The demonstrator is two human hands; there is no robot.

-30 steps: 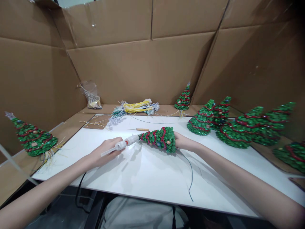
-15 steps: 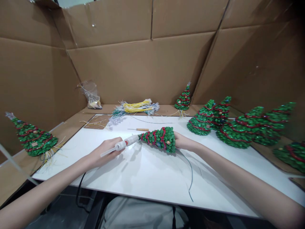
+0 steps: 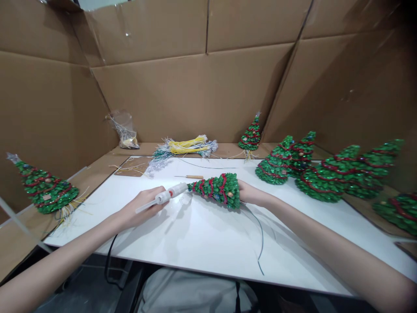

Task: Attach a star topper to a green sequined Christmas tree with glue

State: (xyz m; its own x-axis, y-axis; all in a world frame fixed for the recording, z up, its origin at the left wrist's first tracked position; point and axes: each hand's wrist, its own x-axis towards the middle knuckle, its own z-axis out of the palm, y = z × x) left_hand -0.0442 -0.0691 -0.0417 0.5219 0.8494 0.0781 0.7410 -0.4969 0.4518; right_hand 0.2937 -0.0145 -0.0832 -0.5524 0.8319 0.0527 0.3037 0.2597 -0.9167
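Note:
My left hand (image 3: 143, 205) is closed round a white glue gun (image 3: 164, 196) whose nozzle points right and meets the tip of a small green Christmas tree (image 3: 218, 189) wound with red garland. The tree lies on its side over the white board (image 3: 202, 234). My right hand (image 3: 249, 194) grips the tree at its base, with the fingers mostly hidden behind it. A dark cord (image 3: 109, 256) drops from the gun over the board's front edge.
Several finished trees (image 3: 329, 174) stand at the right, one (image 3: 44, 188) at the left and one (image 3: 251, 134) at the back. Bundles of yellow and silver wires (image 3: 185, 147), a plastic bag (image 3: 125, 129), a thin awl (image 3: 190, 177) and a loose dark wire (image 3: 259, 234) lie about. Cardboard walls enclose the bench.
My left hand and the glue gun have shifted slightly to the left and lifted a little; the tree's tip moved with them. Everything else is still.

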